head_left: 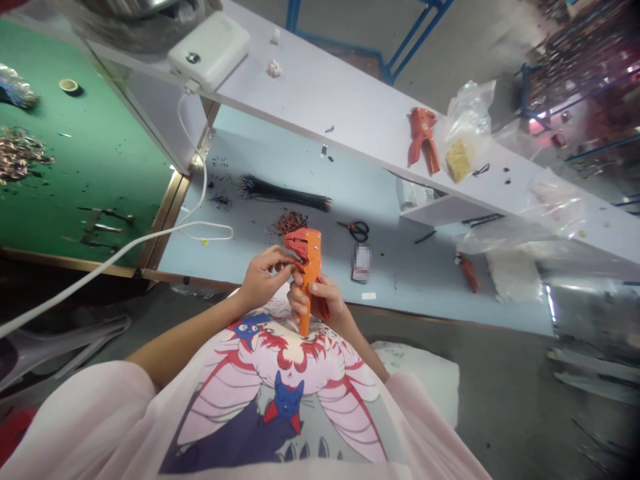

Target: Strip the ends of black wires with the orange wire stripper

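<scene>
My right hand (320, 301) is wrapped round the handles of an orange wire stripper (307, 257), held upright in front of my chest. My left hand (263, 275) is pinched at the tool's jaws, fingertips close together on something too small to make out. Both hands hover just in front of the near edge of the light blue table (300, 200). A bundle of black wires (285, 193) and a small heap of reddish-brown wire bits (291, 221) lie on the table beyond the tool.
Black scissors (356, 230) lie right of the heap. A second orange stripper (424, 137) and plastic bags (467, 130) sit on the white shelf (340, 100). A white box (210, 47) with its cable (150, 237) is at the left, beside a green mat (90, 167).
</scene>
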Demonstrator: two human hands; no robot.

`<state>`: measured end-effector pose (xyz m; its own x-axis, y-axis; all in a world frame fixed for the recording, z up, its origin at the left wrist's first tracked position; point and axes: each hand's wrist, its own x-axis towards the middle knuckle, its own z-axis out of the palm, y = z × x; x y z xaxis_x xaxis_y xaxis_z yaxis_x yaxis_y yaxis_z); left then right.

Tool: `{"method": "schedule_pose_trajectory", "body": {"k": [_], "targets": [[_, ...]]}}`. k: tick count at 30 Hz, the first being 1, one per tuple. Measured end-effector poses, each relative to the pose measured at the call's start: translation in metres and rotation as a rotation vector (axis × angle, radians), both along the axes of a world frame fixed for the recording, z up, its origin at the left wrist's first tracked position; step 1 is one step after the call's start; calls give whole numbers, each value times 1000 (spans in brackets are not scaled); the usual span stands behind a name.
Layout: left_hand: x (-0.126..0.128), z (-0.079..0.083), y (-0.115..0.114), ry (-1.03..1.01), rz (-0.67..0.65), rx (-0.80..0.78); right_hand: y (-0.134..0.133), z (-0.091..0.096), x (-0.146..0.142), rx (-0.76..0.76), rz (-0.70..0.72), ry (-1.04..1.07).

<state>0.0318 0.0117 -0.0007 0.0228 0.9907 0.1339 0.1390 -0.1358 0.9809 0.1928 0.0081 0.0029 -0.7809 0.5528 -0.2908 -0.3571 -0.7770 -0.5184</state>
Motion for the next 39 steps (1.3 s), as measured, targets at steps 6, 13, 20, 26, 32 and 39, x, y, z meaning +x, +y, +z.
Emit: {"method": "schedule_pose_trajectory", "body": {"k": [6,13,20,26,32,39], "targets": [[0,2,1,-18,-21,-7,0,0,-1,1,-10,27],[0,1,1,-36,-24,-3,0,2,-2,-6,-6,37],[-1,-3,0,-14,-41,-4,0,-3,-2,1,-3,38],[0,-8,2,-11,-34,-30,1,-3,-3,-7,-35,17],[1,-10,3,-1,-28,-59,0,1,-5,-30,-46,-25],[3,-50,24,120,54,-198,34,-41,-3,-236,-151,-57]]}}
